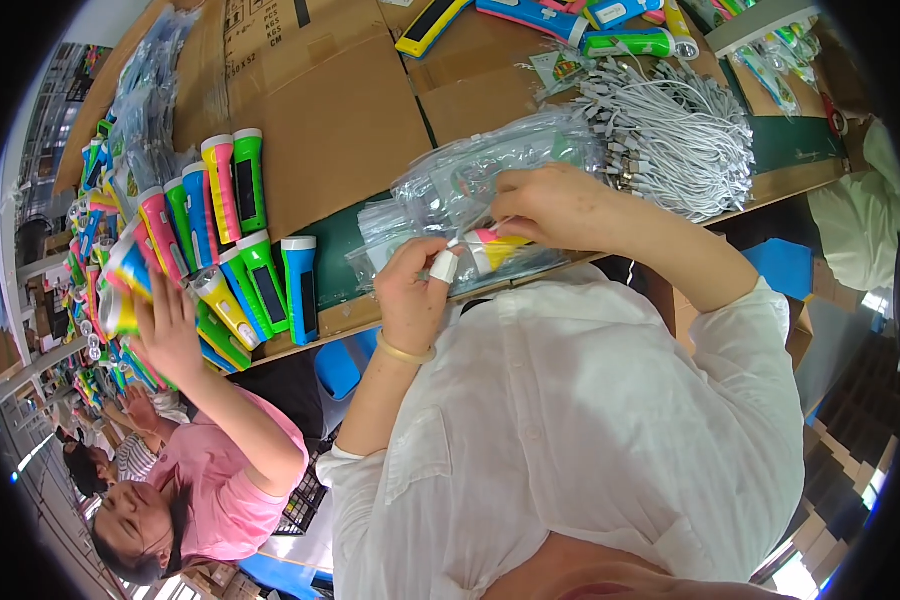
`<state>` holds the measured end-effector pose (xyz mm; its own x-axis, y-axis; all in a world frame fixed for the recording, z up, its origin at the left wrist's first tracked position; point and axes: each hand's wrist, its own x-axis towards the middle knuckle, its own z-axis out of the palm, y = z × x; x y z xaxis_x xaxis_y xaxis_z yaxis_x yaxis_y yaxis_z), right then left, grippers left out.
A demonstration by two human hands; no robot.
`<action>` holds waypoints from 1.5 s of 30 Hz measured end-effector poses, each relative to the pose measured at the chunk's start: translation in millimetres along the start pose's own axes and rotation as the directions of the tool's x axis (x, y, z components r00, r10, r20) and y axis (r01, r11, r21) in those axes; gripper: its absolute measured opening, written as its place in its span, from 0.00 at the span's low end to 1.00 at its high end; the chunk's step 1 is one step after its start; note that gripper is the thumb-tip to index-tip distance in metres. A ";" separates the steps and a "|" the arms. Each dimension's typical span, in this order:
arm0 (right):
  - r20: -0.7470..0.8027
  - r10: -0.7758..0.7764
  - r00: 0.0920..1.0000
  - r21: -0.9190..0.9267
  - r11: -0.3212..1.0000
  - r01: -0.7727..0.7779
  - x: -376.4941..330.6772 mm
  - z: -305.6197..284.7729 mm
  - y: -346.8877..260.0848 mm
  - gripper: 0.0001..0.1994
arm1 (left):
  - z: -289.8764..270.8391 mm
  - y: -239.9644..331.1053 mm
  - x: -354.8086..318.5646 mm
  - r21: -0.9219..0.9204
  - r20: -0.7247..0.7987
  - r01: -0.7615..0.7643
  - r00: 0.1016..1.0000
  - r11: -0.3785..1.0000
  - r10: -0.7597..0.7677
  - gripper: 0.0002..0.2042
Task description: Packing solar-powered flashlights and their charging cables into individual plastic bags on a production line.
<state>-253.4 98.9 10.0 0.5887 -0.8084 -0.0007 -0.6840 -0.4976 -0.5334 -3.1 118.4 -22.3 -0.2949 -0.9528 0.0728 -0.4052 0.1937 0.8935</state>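
My left hand (412,295), with a white wrap (444,266) on one finger, is closed in a pinch at the edge of a clear plastic bag. My right hand (550,205) pinches close by, its fingertips a short way to the right of the left ones. Just below the fingers, at the table's front edge, a pink, white and yellow flashlight (492,252) shows through clear plastic. The fingers partly hide the bag's edge. Behind my hands lies a stack of clear plastic bags (440,175).
White cables (670,135) are heaped at the right. Coloured flashlights (260,285) stand in rows at the left, where a co-worker's hand (170,330) reaches among them. More flashlights (535,20) lie at the back on flattened cardboard (320,110). Red-handled scissors (834,115) are far right.
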 end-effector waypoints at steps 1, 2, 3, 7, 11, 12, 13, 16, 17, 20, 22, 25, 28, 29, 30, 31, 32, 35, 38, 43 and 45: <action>-0.076 -0.026 0.997 0.158 0.987 0.038 6.4 5.3 1.0 0.09 | 1.9 1.8 0.6 -0.049 -0.031 -0.062 0.998 0.997 0.061 0.06; -0.148 -0.046 0.988 0.310 0.946 0.090 13.5 7.6 -1.0 0.09 | 2.5 3.9 -0.8 -0.045 -0.039 -0.060 0.998 0.997 0.058 0.06; -0.146 -0.054 0.988 0.311 0.945 0.097 17.8 5.2 -3.8 0.09 | 2.8 7.0 -1.6 -0.081 -0.062 -0.027 0.998 0.996 0.022 0.06; 0.123 0.057 0.991 0.566 0.816 -0.117 29.5 -5.9 -18.6 0.11 | 1.7 7.4 -2.2 -0.113 -0.106 -0.069 0.993 0.991 0.057 0.07; -0.109 -0.030 0.994 0.348 0.935 0.066 23.6 9.5 -19.0 0.10 | 2.4 4.2 -1.5 -0.160 -0.109 -0.079 0.992 0.984 0.062 0.06; -0.109 -0.028 0.994 0.349 0.935 0.065 19.9 7.9 -16.1 0.10 | 0.8 4.1 -2.7 -0.188 -0.094 -0.068 0.994 0.980 0.051 0.06; -0.155 -0.032 0.987 0.310 0.948 0.079 12.7 3.7 -10.5 0.09 | -0.7 3.8 -3.9 -0.215 -0.077 -0.056 0.996 0.975 0.040 0.05; -0.141 0.025 0.990 0.210 0.978 0.005 -10.7 -20.5 7.3 0.09 | -5.1 -1.5 -5.1 -0.376 -0.140 -0.003 0.989 0.927 -0.054 0.04; -0.142 0.049 0.989 0.184 0.983 -0.023 -18.5 -25.0 13.9 0.09 | -4.0 -3.0 -3.0 -0.395 -0.141 0.006 0.988 0.918 -0.067 0.04; -0.144 0.067 0.987 0.174 0.984 -0.041 -32.4 -35.2 32.7 0.09 | -7.1 -7.6 7.2 -0.501 -0.185 -0.016 0.979 0.865 -0.090 0.06; 0.002 0.297 0.955 0.314 0.906 -0.282 -36.3 -49.0 30.3 0.08 | -4.9 -9.9 21.0 -0.512 -0.184 0.032 0.972 0.859 -0.146 0.07; -0.296 0.346 0.890 0.207 0.933 -0.294 -34.6 -72.1 57.7 0.09 | 3.3 -14.2 51.3 -0.031 -0.188 -0.018 0.982 0.999 0.012 0.07; -0.454 0.279 0.846 0.651 0.752 0.101 -47.9 -129.0 144.0 0.13 | 24.8 -6.6 89.8 0.344 -0.066 -0.314 0.932 0.885 0.357 0.12; -0.546 -0.075 0.834 0.768 0.353 0.535 -53.6 -157.5 178.0 0.17 | 35.1 -8.7 101.3 0.341 -0.061 -0.328 0.928 0.881 0.368 0.12; -0.549 -0.077 0.832 0.762 0.363 0.536 -53.0 -185.3 164.1 0.17 | 43.4 -13.5 111.2 0.396 0.010 -0.363 0.920 0.843 0.392 0.12; -0.652 0.313 0.690 0.665 0.674 0.321 -45.9 -218.7 144.4 0.18 | 48.1 -18.5 115.8 0.457 0.076 -0.389 0.913 0.800 0.401 0.13; -0.754 0.558 0.346 0.583 0.811 -0.037 -41.4 -248.3 127.8 0.20 | 52.5 -21.9 119.6 0.486 0.109 -0.372 0.924 0.791 0.367 0.14; -0.822 0.569 0.029 0.493 0.736 -0.464 -46.1 -273.7 132.2 0.27 | 57.0 -38.2 125.6 0.394 0.169 -0.340 0.940 0.854 0.296 0.15; -0.713 0.539 0.449 0.376 0.834 -0.404 -36.9 -227.3 116.1 0.20 | 62.9 -32.9 122.2 0.303 0.095 -0.394 0.918 0.868 0.384 0.16; -0.334 0.066 0.940 0.012 0.998 -0.066 -1.9 -69.5 68.7 0.15 | 58.8 -13.8 106.4 0.421 0.074 -0.476 0.866 0.772 0.494 0.16; -0.297 0.036 0.954 -0.023 0.999 -0.045 8.5 -29.7 48.4 0.11 | 56.3 -10.9 100.4 0.406 0.086 -0.506 0.850 0.761 0.519 0.16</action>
<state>-294.3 58.6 9.2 0.4086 -0.8828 0.2316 -0.7196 -0.4677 -0.5133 -77.0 33.8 -49.7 -0.5358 -0.6894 0.4875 -0.5109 0.7244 0.4629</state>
